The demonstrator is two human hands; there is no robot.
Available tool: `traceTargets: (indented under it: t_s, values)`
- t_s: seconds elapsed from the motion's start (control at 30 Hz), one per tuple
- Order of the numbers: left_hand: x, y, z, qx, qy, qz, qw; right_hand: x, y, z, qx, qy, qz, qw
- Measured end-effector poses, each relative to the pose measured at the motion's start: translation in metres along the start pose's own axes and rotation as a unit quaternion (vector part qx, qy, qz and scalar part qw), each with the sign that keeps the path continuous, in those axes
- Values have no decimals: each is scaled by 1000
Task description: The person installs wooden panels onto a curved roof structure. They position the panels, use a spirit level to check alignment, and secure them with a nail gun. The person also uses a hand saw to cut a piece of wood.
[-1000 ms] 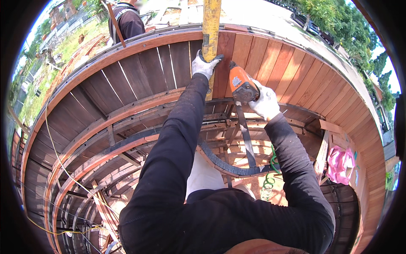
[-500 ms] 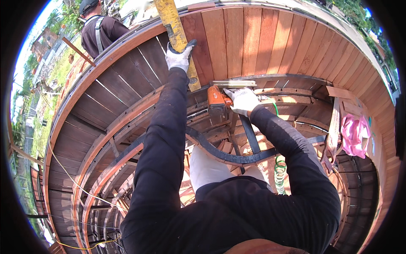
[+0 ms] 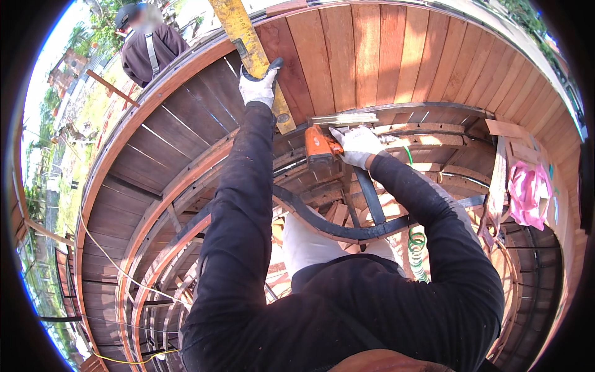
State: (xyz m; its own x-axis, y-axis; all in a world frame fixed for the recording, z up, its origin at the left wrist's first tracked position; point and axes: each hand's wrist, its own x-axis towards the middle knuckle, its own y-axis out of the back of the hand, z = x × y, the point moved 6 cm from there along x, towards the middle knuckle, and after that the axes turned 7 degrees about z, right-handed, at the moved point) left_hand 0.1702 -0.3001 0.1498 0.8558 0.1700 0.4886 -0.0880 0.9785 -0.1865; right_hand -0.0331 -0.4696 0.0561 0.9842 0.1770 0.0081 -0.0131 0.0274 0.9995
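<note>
Here, the gloved left hand [image 3: 257,87] has its fingers curled round the yellow level [image 3: 245,42], which lies slantwise between dark boards [image 3: 197,102] and reddish boards [image 3: 365,56]. The right hand [image 3: 359,147] grips the orange nail gun [image 3: 318,146] just below the reddish boards; a pink bag [image 3: 530,195] sits farther right.

Curved open framing [image 3: 356,232], reddish planks [image 3: 365,56], an orange nailer [image 3: 319,147] and trees [image 3: 80,42] beyond show an outdoor building site.
</note>
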Motion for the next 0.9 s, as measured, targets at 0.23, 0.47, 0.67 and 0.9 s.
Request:
traceTargets:
  t_s: [0.23,0.47,0.67,0.9]
  values:
    - [1,3,-6,24,7,5,1000,9,11,-23,14,25,-35,999]
    - [3,2,2,65,-25,-7,998,1,5,-17,16,25,17,999]
    - [-3,2,10,73,-18,2,997,-4,-2,7,-17,5,44,999]
    - [-8,-2,21,110,-16,3,994,-18,5,5,0,-17,3,1000]
